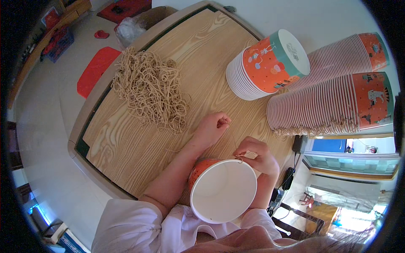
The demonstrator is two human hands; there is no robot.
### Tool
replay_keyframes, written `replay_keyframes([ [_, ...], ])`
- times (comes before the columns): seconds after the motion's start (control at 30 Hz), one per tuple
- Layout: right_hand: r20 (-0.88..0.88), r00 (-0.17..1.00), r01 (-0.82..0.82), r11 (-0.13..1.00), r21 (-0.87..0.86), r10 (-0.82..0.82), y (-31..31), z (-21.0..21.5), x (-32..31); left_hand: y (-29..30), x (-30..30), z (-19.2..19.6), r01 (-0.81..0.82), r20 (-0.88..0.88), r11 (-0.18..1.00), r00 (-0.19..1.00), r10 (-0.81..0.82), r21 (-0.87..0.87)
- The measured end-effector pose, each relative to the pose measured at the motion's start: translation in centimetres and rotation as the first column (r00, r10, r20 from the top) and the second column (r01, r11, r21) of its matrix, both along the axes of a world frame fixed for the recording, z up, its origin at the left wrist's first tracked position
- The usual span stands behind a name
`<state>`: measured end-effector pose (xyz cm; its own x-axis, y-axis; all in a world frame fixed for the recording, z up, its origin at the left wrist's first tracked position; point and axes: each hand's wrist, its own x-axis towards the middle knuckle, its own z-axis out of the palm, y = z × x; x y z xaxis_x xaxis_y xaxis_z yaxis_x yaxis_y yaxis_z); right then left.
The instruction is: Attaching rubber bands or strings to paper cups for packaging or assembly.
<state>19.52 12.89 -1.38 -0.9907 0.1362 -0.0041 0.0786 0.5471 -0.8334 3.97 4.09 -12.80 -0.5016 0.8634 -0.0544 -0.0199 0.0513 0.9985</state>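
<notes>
A paper bucket, white inside with an orange printed outside, rests tilted between my forearms with its mouth toward me. My right hand is closed in a pinch at its far right rim, where a short loop of tan string shows. Farther out, over the table, my left hand is curled closed. A thin length of the string runs between the two hands; its end inside the left fingers is hidden. Left of that hand lies a loose tangled heap of tan strings.
On the wood-grain table, an upside-down stack of orange and green buckets stands at the far right. Two long stacks lie on their sides, the nearer stack with string ends along its rims. Black adapters and cables are at the right edge.
</notes>
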Motion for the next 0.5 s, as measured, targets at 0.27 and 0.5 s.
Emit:
replay_keyframes([
  [0.27,-0.024,0.997,-0.067,0.998,-0.013,0.067,-0.2,1.5,0.2,-0.1,0.0,-0.1,-0.017,-0.04,1.0,0.999,0.018,0.009],
  [0.5,-0.011,0.992,-0.126,0.992,0.005,0.126,-0.3,1.9,0.9,-0.1,0.0,-0.1,-0.041,-0.044,0.999,0.998,0.041,0.001],
])
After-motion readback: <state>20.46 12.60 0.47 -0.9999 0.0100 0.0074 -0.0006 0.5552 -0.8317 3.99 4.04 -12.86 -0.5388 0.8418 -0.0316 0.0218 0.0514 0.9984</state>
